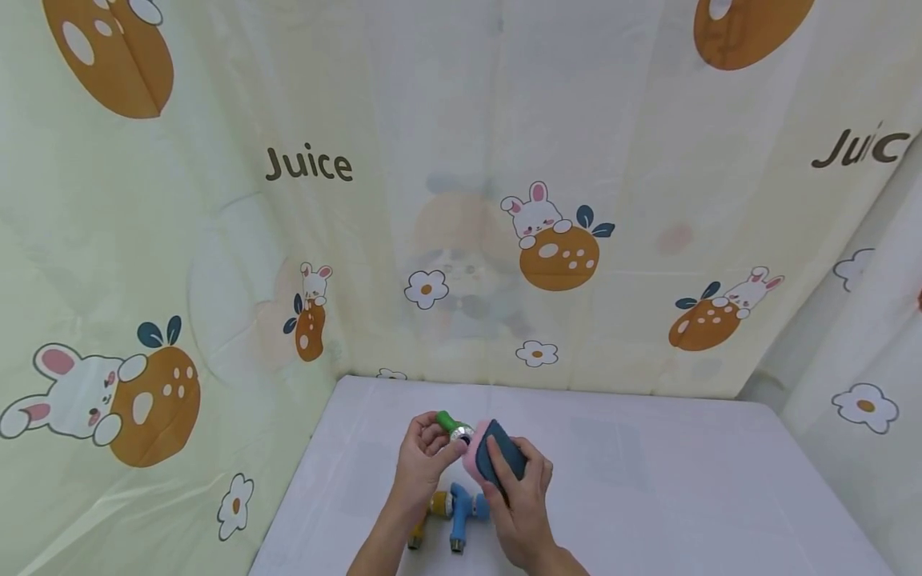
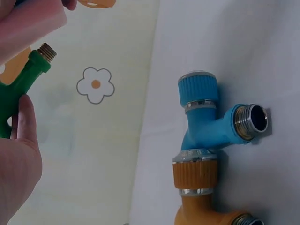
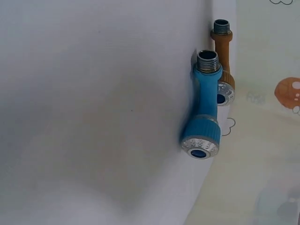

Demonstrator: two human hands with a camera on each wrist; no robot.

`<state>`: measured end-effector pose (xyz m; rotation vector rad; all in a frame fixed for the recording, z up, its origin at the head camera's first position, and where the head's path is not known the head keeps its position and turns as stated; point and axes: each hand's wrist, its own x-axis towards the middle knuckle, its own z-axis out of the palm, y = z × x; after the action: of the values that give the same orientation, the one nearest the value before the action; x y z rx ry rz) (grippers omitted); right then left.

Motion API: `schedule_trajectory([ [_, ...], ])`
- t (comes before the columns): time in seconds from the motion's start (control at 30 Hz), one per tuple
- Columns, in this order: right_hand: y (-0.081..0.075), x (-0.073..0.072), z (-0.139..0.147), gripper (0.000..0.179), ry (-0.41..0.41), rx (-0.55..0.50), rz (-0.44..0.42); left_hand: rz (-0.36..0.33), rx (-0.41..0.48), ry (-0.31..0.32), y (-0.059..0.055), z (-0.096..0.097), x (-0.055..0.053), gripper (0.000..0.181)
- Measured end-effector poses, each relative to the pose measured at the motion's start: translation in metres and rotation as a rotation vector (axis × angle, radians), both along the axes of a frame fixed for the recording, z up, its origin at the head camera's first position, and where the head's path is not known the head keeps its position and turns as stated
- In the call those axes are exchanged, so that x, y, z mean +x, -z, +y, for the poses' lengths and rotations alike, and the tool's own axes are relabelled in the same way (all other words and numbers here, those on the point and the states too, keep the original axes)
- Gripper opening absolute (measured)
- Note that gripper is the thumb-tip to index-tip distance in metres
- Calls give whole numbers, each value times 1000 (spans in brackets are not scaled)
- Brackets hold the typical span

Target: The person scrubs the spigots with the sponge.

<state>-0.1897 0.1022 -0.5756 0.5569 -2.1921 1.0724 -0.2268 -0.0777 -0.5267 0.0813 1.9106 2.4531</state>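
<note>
In the head view, my left hand (image 1: 421, 464) grips a green angle valve (image 2: 28, 72) that has a metal threaded end. My right hand (image 1: 524, 504) holds a sponge (image 1: 508, 459), pink on one side and dark blue-grey on the other. The pink side faces the valve and overlaps its silver collar in the head view. Below the hands, a blue angle valve (image 1: 461, 512) lies on the table, with an orange one (image 1: 441, 504) close beside it. Both have knurled knobs and bare metal threads, plain in the left wrist view.
A white-covered table (image 1: 677, 480) extends to both sides of the hands. Behind it and along the sides hangs a pale curtain (image 1: 432, 224) printed with rabbits, oranges and flowers, close to the table's far edge.
</note>
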Motion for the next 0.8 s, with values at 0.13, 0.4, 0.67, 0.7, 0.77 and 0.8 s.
schedule_trajectory([
  [0.13,-6,-2,-2,65,35,94,38,-31,19,-30,4,3,-1,68],
  [0.4,-6,-7,0,56,65,176,75,-48,16,-83,8,3,-1,68],
  [0.67,-2,-9,6,52,147,336,-65,-18,-72,-73,2,8,0,78],
  [0.7,-2,-9,7,50,160,367,-78,-19,-93,-71,2,8,0,80],
  [0.77,-1,-10,8,48,178,423,-102,-26,-122,-74,1,10,0,82],
  [0.8,-2,-10,8,49,185,444,-110,-31,-125,-80,1,10,1,82],
])
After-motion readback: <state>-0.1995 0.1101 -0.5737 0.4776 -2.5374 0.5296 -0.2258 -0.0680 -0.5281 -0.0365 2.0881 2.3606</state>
